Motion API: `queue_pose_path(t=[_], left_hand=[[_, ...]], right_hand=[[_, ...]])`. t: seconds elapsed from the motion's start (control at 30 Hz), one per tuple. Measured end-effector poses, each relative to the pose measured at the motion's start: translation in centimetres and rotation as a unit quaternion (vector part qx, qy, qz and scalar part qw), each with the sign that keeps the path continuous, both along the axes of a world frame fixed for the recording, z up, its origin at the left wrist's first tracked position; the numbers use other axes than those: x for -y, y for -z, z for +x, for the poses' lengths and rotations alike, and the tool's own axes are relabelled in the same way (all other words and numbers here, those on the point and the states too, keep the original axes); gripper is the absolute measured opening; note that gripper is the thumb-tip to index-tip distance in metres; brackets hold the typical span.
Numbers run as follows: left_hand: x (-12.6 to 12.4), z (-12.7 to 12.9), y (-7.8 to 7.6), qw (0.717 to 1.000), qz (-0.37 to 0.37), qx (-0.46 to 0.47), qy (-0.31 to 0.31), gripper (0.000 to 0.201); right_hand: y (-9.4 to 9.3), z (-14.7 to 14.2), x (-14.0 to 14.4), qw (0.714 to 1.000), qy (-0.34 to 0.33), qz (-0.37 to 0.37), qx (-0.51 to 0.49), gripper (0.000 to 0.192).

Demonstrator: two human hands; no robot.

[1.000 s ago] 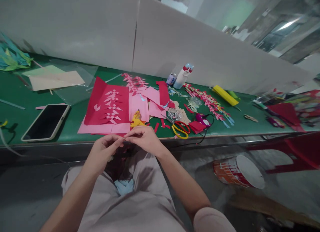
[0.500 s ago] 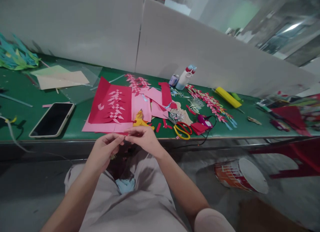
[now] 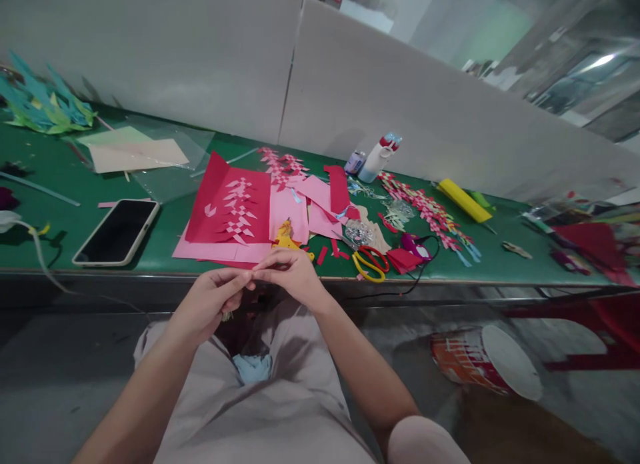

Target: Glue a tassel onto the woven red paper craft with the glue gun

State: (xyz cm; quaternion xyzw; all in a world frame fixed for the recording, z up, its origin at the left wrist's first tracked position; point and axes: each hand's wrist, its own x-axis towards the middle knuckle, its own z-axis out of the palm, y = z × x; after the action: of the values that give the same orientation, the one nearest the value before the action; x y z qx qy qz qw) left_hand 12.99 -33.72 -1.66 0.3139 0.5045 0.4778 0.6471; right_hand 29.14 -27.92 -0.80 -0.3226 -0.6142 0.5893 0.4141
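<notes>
My left hand (image 3: 210, 304) and my right hand (image 3: 295, 274) meet at the fingertips just in front of the table edge, above my lap. Both are closed in a pinch; whatever sits between the fingertips is too small and covered to name. A pale, fringed bit (image 3: 227, 316) pokes out below my left palm. Right behind the hands lie a red sheet (image 3: 203, 214) with small folded pink pieces (image 3: 237, 211) on it, pink paper (image 3: 210, 249) underneath, and a yellow tool (image 3: 285, 241), partly covered by my right hand.
On the green table (image 3: 165, 251) are a phone (image 3: 117, 233), scissors (image 3: 370, 269), a white bottle (image 3: 379, 159), a yellow roll (image 3: 465, 201) and strands of folded red and pink paper (image 3: 425, 207). A bucket (image 3: 485, 361) stands on the floor at right. A pale wall (image 3: 200, 71) closes the back.
The view has shifted a little, so the table things sit slightly farther right. Both hands keep their fingertips together, with hardly any movement.
</notes>
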Motion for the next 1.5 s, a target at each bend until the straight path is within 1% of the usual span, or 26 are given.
queue_pose_path(t=[0.13,0.33,0.4,0.47,0.53,0.63,0.7,0.73,0.8,0.83,0.87,0.9,0.97,1.0,1.03,1.07,1.1,1.13,1.17,1.2,1.23,1.3,1.37,1.43,1.5], left_hand=[[-0.1,-0.1,0.1,1.0,0.002,-0.005,-0.009,0.038],[-0.2,-0.3,0.2,1.0,-0.004,-0.024,0.017,0.041],[-0.2,-0.2,0.4,0.998,0.003,-0.06,0.019,0.042],[-0.3,-0.2,0.6,0.991,0.03,-0.13,0.024,0.042],[-0.5,0.0,0.8,0.973,0.077,-0.217,0.036,0.041],[-0.9,0.5,1.3,0.93,0.142,-0.337,0.049,0.038],[-1.2,0.7,1.8,0.903,0.167,-0.394,0.047,0.036],[-1.4,0.8,2.1,0.894,0.173,-0.411,0.045,0.036],[-1.6,0.9,2.6,0.89,0.177,-0.417,0.039,0.036],[-1.7,0.9,2.8,0.894,0.175,-0.412,0.037,0.037],[-1.8,0.8,3.1,0.898,0.17,-0.403,0.037,0.038],[-1.9,0.7,3.3,0.904,0.164,-0.393,0.038,0.039],[-2.0,0.5,3.5,0.914,0.149,-0.375,0.037,0.04],[-2.0,0.4,3.5,0.918,0.14,-0.369,0.036,0.041],[-2.0,0.3,3.5,0.922,0.131,-0.364,0.034,0.042],[-2.0,0.3,3.4,0.924,0.124,-0.36,0.03,0.043],[-2.0,0.3,3.2,0.926,0.118,-0.356,0.028,0.043],[-1.9,0.3,3.0,0.928,0.115,-0.353,0.026,0.043],[-1.9,0.3,2.8,0.93,0.115,-0.349,0.025,0.042],[-1.8,0.3,2.7,0.931,0.118,-0.344,0.024,0.041],[-1.7,0.3,2.5,0.932,0.121,-0.34,0.023,0.04],[-1.5,0.3,2.2,0.936,0.122,-0.329,0.021,0.039],[-1.4,0.1,2.1,0.947,0.107,-0.301,0.02,0.038],[-1.2,0.0,1.8,0.969,0.068,-0.236,0.02,0.039],[-1.1,-0.2,1.4,0.988,0.019,-0.149,0.02,0.042]], right_hand=[[0.0,0.0,0.1,1.0,-0.006,0.027,0.012,0.015],[0.2,0.2,0.1,0.998,-0.014,0.047,0.044,0.018],[0.3,0.3,0.0,0.996,-0.012,0.061,0.069,0.017],[0.6,0.4,0.0,0.993,-0.004,0.072,0.095,0.012],[0.9,0.5,0.0,0.991,0.004,0.069,0.115,0.007],[1.2,0.9,-0.2,0.991,0.0,0.051,0.122,0.006],[1.4,1.6,-0.7,0.99,-0.007,0.041,0.136,0.007],[1.5,2.1,-1.1,0.987,0.0,0.046,0.155,0.008],[1.8,3.4,-2.2,0.968,0.05,0.083,0.231,0.009],[1.9,4.1,-2.8,0.947,0.091,0.117,0.285,0.01],[2.2,4.7,-3.4,0.916,0.126,0.151,0.349,0.011],[2.4,5.3,-3.9,0.885,0.145,0.176,0.407,0.012],[2.8,5.9,-4.6,0.834,0.142,0.202,0.493,0.019],[2.9,5.9,-4.7,0.821,0.141,0.21,0.512,0.023],[2.8,5.7,-4.6,0.817,0.144,0.218,0.514,0.027],[2.7,5.4,-4.4,0.826,0.145,0.225,0.496,0.028],[2.5,4.9,-4.1,0.845,0.139,0.23,0.462,0.027],[2.1,4.3,-3.7,0.871,0.121,0.231,0.415,0.024],[1.7,3.7,-3.3,0.901,0.072,0.225,0.364,0.021],[1.3,3.2,-2.9,0.923,0.029,0.213,0.319,0.02],[1.0,2.6,-2.5,0.936,-0.002,0.203,0.286,0.019],[0.4,1.9,-2.0,0.951,-0.039,0.187,0.243,0.013],[0.1,1.5,-1.8,0.956,-0.048,0.189,0.219,0.008],[-0.1,1.4,-1.8,0.959,-0.041,0.197,0.201,0.006],[-0.4,1.4,-1.8,0.961,-0.036,0.199,0.186,0.006]])
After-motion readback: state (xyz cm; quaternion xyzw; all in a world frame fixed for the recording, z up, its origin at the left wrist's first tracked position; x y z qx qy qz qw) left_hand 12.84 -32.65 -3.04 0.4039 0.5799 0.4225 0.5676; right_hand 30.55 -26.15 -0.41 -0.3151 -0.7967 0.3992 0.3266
